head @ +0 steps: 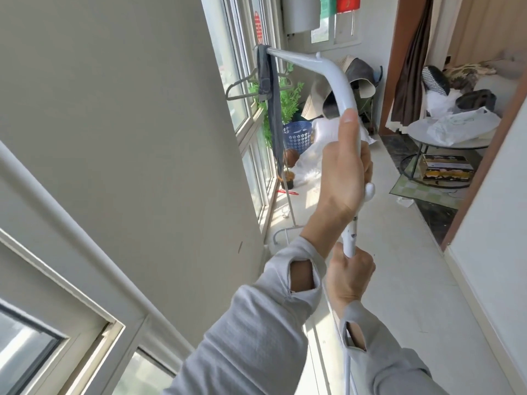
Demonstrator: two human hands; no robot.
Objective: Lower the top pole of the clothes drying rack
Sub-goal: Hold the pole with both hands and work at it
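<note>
The white top pole (313,62) of the drying rack runs from the window side, bends, and comes down as an upright tube. My left hand (340,172) grips that upper tube just under the bend, thumb stretched up along it. A white knob (370,191) sticks out of the tube at the lower edge of this hand. Below it, my right hand (350,276) is closed around the thinner lower upright (350,240). A dark grey cloth (269,81) hangs from the far end of the top pole.
A wall pillar and windows (245,109) stand close on the left. Grey hangers (238,88), a green plant, a blue basket (296,135) and hats crowd the far end. A round table (450,143) with a plastic bag stands at the right by a brown door frame.
</note>
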